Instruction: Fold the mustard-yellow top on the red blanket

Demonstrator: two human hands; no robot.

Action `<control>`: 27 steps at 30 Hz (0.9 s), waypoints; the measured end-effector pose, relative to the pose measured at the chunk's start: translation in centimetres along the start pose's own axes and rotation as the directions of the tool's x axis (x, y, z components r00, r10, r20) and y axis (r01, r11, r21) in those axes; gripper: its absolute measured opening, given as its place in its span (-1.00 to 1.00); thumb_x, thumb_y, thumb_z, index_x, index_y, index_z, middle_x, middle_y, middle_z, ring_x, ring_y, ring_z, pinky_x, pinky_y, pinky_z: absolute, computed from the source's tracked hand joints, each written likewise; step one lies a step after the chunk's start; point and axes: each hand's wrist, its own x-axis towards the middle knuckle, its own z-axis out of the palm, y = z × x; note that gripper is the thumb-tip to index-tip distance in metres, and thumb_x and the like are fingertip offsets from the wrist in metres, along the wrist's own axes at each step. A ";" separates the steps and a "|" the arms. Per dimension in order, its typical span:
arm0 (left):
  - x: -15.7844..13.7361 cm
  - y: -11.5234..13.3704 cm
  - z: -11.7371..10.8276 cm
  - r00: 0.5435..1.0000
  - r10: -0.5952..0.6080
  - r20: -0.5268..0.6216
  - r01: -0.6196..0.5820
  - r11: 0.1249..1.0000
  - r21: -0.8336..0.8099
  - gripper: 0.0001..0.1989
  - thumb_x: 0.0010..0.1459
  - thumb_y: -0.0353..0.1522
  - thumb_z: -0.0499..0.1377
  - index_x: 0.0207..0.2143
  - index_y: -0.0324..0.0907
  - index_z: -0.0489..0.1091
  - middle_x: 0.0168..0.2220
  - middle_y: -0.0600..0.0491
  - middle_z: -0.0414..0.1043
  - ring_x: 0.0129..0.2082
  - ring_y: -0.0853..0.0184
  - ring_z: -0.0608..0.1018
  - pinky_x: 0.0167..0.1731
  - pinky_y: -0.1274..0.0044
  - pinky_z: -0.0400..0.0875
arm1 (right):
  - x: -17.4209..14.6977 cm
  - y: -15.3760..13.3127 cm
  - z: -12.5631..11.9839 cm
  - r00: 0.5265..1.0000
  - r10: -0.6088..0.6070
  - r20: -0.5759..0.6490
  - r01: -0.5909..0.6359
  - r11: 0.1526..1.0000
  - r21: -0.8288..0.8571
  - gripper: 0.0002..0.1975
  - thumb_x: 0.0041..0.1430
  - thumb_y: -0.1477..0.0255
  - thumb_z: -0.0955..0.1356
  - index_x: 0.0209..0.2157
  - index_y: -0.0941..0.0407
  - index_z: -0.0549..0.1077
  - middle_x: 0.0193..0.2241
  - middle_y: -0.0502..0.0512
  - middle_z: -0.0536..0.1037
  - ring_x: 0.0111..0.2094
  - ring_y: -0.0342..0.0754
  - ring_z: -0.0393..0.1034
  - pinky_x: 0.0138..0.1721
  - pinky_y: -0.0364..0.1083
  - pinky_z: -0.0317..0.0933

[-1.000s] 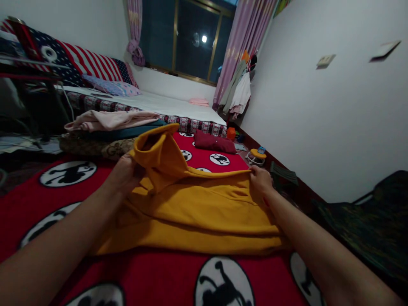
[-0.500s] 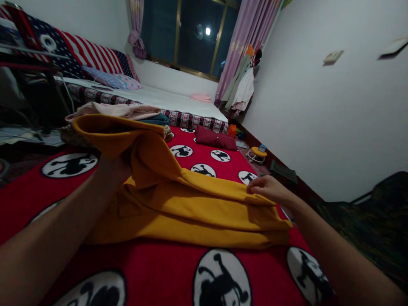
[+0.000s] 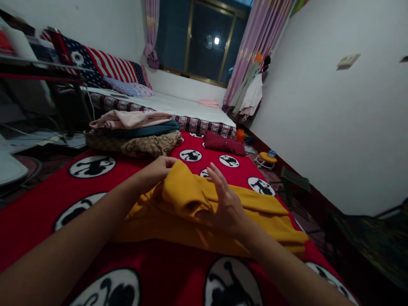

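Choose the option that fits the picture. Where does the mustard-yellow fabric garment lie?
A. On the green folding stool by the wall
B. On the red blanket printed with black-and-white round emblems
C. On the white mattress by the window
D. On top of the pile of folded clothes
B: the mustard-yellow fabric garment rests on the red blanket, with the left hand and right hand on it.

- Far left, a stack of folded clothes point(image 3: 134, 134) blocks the way across the red blanket point(image 3: 41, 195).
- Between that stack and the yellow garment point(image 3: 204, 212), bare blanket leaves room to pass.
- Far beyond the garment, only a dark red cushion point(image 3: 224, 143) lies in the way.
- Right, the blanket edge drops beside a small green stool point(image 3: 295, 180).
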 end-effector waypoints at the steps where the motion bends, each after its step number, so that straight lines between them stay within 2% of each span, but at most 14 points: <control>1: -0.1 0.2 0.7 0.998 -0.033 0.051 0.032 0.999 0.017 -0.65 -0.19 -0.18 0.38 -0.42 -0.25 0.49 -0.48 0.07 0.53 -0.46 0.32 0.54 -0.42 0.54 0.44 | 0.2 -1.1 0.0 0.997 -0.072 -0.040 0.073 0.997 0.023 -0.14 0.04 0.29 0.45 0.31 0.12 0.05 0.31 0.34 0.08 0.21 0.16 0.19 0.13 0.10 0.22; 3: -0.3 0.5 1.7 0.991 -0.063 0.120 0.056 0.997 0.055 -0.61 -0.20 -0.16 0.38 -0.38 -0.27 0.49 -0.43 0.05 0.54 -0.42 0.31 0.55 -0.39 0.56 0.43 | 0.5 -2.6 0.0 0.983 -0.161 -0.084 0.169 0.981 0.095 -0.49 0.13 0.37 0.39 0.13 0.07 0.33 0.17 0.23 0.36 0.11 0.09 0.33 0.09 0.04 0.25; 4: -0.4 0.6 1.8 0.989 -0.054 0.137 0.044 0.996 0.078 -0.57 -0.18 -0.15 0.38 -0.33 -0.27 0.49 -0.39 0.02 0.55 -0.39 0.29 0.56 -0.37 0.55 0.43 | 0.8 -2.9 -0.2 0.984 -0.141 -0.111 0.157 0.976 0.152 -0.66 0.17 0.40 0.35 0.00 0.07 0.43 0.03 0.17 0.49 0.01 0.04 0.41 0.03 0.00 0.29; 6: -0.3 0.9 1.3 0.988 -0.010 0.153 -0.010 0.992 0.126 -0.49 -0.11 -0.11 0.34 -0.18 -0.26 0.47 -0.27 -0.03 0.56 -0.27 0.24 0.57 -0.27 0.50 0.44 | 1.5 -2.4 -0.8 0.975 0.080 -0.208 -0.009 0.947 0.322 -0.83 0.22 0.37 0.32 -0.21 0.10 0.52 -0.25 0.07 0.59 -0.21 -0.03 0.49 -0.13 -0.07 0.36; 7: -0.4 1.0 0.8 0.987 0.013 0.160 -0.038 0.988 0.149 -0.45 -0.06 -0.09 0.31 -0.08 -0.25 0.44 -0.19 -0.06 0.56 -0.20 0.21 0.57 -0.21 0.47 0.44 | 1.9 -1.8 -1.3 0.928 0.260 -0.266 -0.124 0.890 0.438 -0.81 0.23 0.32 0.32 -0.26 0.12 0.52 -0.32 0.05 0.60 -0.28 -0.05 0.50 -0.21 -0.09 0.38; 9: -0.6 1.5 -0.4 0.978 0.030 0.205 -0.079 0.969 0.234 -0.36 -0.01 -0.06 0.26 0.07 -0.21 0.35 -0.04 -0.10 0.50 -0.05 0.16 0.53 -0.09 0.42 0.41 | 2.7 -0.1 -2.5 0.728 0.599 -0.334 -0.250 0.685 0.684 -0.75 0.18 0.24 0.36 -0.29 0.14 0.51 -0.36 0.03 0.60 -0.33 -0.06 0.50 -0.29 -0.10 0.41; 11: -1.1 2.0 -1.3 0.966 -0.004 0.259 -0.109 0.901 0.421 -0.22 -0.08 -0.06 0.31 0.18 -0.15 0.26 0.09 -0.09 0.41 0.07 0.12 0.45 0.01 0.39 0.36 | 3.5 1.6 -3.6 0.520 0.790 -0.325 -0.212 0.488 0.846 -0.73 0.08 0.23 0.42 -0.29 0.15 0.50 -0.33 0.03 0.61 -0.30 -0.05 0.51 -0.28 -0.09 0.43; 13: -1.6 2.1 -1.3 0.962 -0.036 0.269 -0.150 0.755 0.638 -0.08 -0.20 -0.10 0.38 0.24 -0.09 0.20 0.19 -0.07 0.31 0.15 0.08 0.37 0.10 0.38 0.27 | 3.8 2.5 -4.5 0.427 0.855 -0.293 -0.158 0.390 0.907 -0.69 0.00 0.26 0.47 -0.26 0.15 0.50 -0.28 0.04 0.62 -0.25 -0.04 0.52 -0.25 -0.08 0.44; 15: -1.9 1.8 -0.7 0.971 -0.016 0.239 -0.183 0.591 0.786 -0.05 -0.24 -0.18 0.40 0.25 -0.05 0.17 0.22 -0.05 0.28 0.17 0.07 0.35 0.14 0.39 0.22 | 3.7 2.6 -5.1 0.443 0.852 -0.277 -0.149 0.375 0.915 -0.64 -0.04 0.26 0.50 -0.22 0.14 0.51 -0.24 0.05 0.61 -0.20 -0.02 0.52 -0.22 -0.08 0.45; 18: -1.5 1.0 -0.2 0.987 0.048 0.154 -0.158 0.481 0.863 -0.37 -0.12 -0.35 0.29 0.09 -0.06 0.38 0.04 -0.01 0.46 0.04 0.11 0.46 0.00 0.44 0.31 | 3.1 1.9 -5.7 0.544 0.789 -0.285 -0.205 0.455 0.867 -0.58 0.00 0.17 0.48 -0.15 0.12 0.51 -0.20 0.06 0.61 -0.13 0.01 0.51 -0.17 -0.06 0.45; 19: -1.2 0.8 -0.4 0.992 0.047 0.120 -0.127 0.500 0.856 -0.54 -0.08 -0.37 0.24 -0.04 -0.10 0.48 -0.09 0.00 0.53 -0.06 0.13 0.51 -0.09 0.47 0.35 | 2.9 1.7 -5.9 0.577 0.763 -0.291 -0.232 0.495 0.838 -0.56 0.02 0.13 0.46 -0.14 0.12 0.51 -0.20 0.06 0.61 -0.12 0.02 0.50 -0.16 -0.05 0.44; 21: -0.6 0.6 -1.5 0.997 -0.003 0.074 -0.055 0.641 0.766 -0.77 -0.02 -0.32 0.18 -0.29 -0.19 0.54 -0.34 0.02 0.54 -0.25 0.18 0.54 -0.30 0.53 0.37 | 2.5 1.3 -6.5 0.633 0.712 -0.304 -0.274 0.573 0.772 -0.54 0.03 0.08 0.44 -0.14 0.11 0.52 -0.24 0.07 0.62 -0.14 0.03 0.51 -0.18 -0.05 0.44; 24: -0.4 0.6 -3.7 0.994 -0.089 0.060 0.052 0.889 0.456 -0.65 -0.03 -0.12 0.23 -0.37 -0.24 0.51 -0.48 0.06 0.46 -0.44 0.29 0.49 -0.47 0.59 0.32 | 1.4 1.3 -7.9 0.709 0.660 -0.248 -0.351 0.636 0.687 -0.54 -0.01 0.04 0.45 -0.22 0.12 0.55 -0.32 0.09 0.62 -0.22 0.04 0.53 -0.26 -0.06 0.45; 27: -0.6 0.1 -4.9 0.988 -0.151 0.038 0.136 0.955 0.264 -0.55 -0.13 -0.02 0.31 -0.41 -0.25 0.47 -0.53 0.09 0.42 -0.55 0.39 0.41 -0.56 0.63 0.24 | 0.0 2.2 -9.4 0.745 0.666 0.010 -0.534 0.588 0.607 -0.53 -0.18 0.13 0.54 -0.26 0.14 0.56 -0.38 0.09 0.62 -0.36 0.03 0.52 -0.37 -0.09 0.43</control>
